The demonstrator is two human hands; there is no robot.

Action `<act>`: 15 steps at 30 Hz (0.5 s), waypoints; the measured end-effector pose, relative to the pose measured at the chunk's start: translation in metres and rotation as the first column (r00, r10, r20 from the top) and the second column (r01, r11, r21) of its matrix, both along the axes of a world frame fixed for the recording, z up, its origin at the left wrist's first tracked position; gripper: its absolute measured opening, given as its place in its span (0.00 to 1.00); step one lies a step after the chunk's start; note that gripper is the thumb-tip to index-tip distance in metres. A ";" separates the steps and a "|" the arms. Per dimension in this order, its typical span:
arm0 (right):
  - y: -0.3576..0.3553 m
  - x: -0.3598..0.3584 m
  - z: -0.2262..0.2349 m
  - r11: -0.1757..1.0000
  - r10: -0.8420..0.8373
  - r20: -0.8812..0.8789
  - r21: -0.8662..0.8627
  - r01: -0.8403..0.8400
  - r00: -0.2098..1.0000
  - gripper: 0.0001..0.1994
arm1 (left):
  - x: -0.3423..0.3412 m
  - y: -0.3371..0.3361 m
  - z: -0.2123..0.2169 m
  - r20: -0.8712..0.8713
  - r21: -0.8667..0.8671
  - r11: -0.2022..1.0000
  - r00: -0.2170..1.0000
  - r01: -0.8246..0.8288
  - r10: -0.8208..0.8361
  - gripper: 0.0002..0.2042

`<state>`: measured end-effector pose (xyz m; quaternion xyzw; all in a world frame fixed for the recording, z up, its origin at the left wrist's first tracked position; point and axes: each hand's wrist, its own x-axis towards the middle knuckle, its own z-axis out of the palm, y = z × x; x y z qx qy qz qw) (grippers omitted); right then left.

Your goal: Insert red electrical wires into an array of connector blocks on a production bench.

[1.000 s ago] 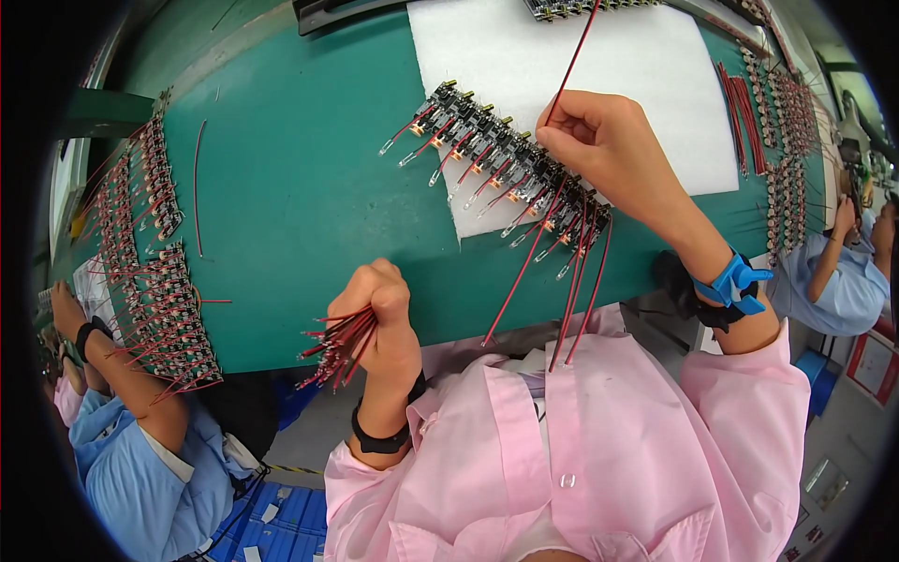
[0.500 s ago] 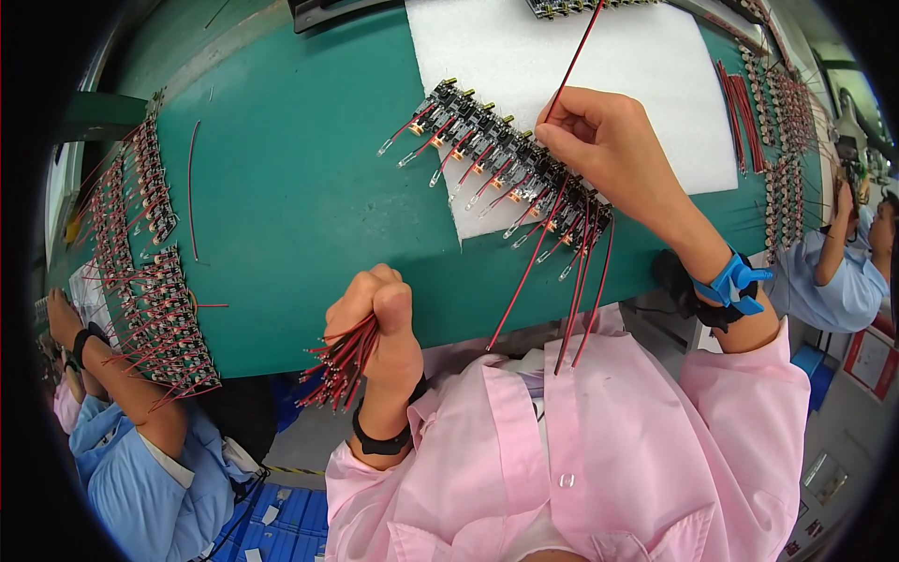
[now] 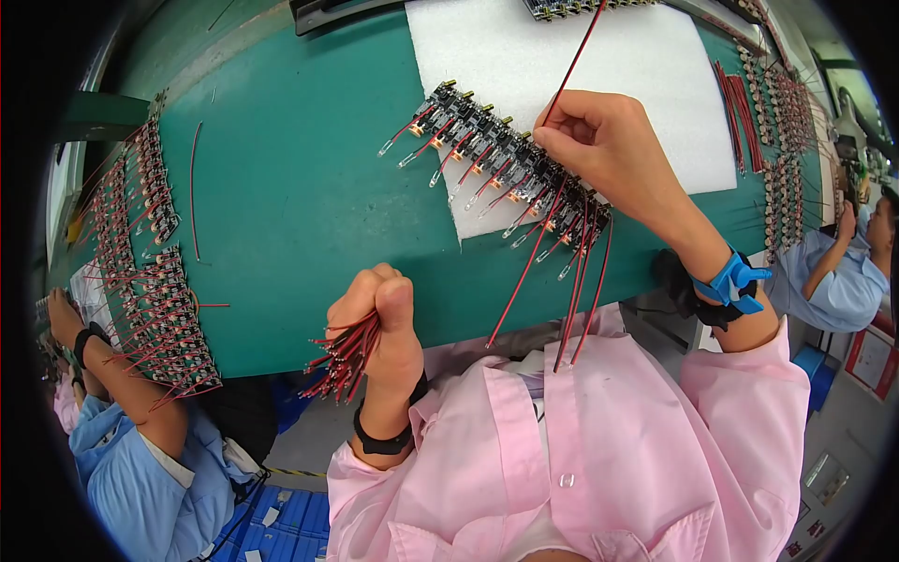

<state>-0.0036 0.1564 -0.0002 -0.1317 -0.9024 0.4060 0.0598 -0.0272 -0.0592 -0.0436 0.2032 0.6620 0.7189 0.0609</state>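
Observation:
My left hand is closed round a bundle of red and black wires, whose cut ends fan out below the fist. With thumb and forefinger my right hand pinches one red and black wire that stands up and away from me. The fingertips are at the upper edge of a row of small black circuit boards. Small clear LEDs on short red leads stick out along the row's near side. Several long wires hang from its right end toward me. The wire's lower tip is hidden by my fingers.
Under the boards lies a white foam sheet on the green table mat. More wired boards lie at the left, beside a co-worker's arm. Red wires and further boards are at the right. Another board strip sits at the top.
Almost nothing differs. Both my hands keep their grips and stay nearly in place, with only tiny shifts.

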 end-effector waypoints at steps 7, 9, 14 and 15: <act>0.002 0.007 0.004 1.000 -0.003 0.016 -0.016 0.003 1.000 0.05 | 0.000 -0.001 0.000 0.007 -0.002 1.000 1.000 -0.011 0.011 0.18; 0.002 0.011 0.006 0.997 -0.016 0.050 -0.079 0.020 0.999 0.05 | 0.000 -0.002 0.001 0.006 -0.004 1.000 1.000 -0.010 0.010 0.18; 0.006 0.015 0.005 0.998 -0.026 0.095 -0.053 0.031 0.995 0.05 | 0.000 -0.001 0.001 0.061 0.033 0.999 0.998 -0.016 0.014 0.18; 0.006 0.014 0.005 0.998 -0.026 0.095 -0.053 0.031 0.995 0.05 | 0.000 0.000 0.001 0.031 0.011 1.000 0.999 -0.010 0.010 0.18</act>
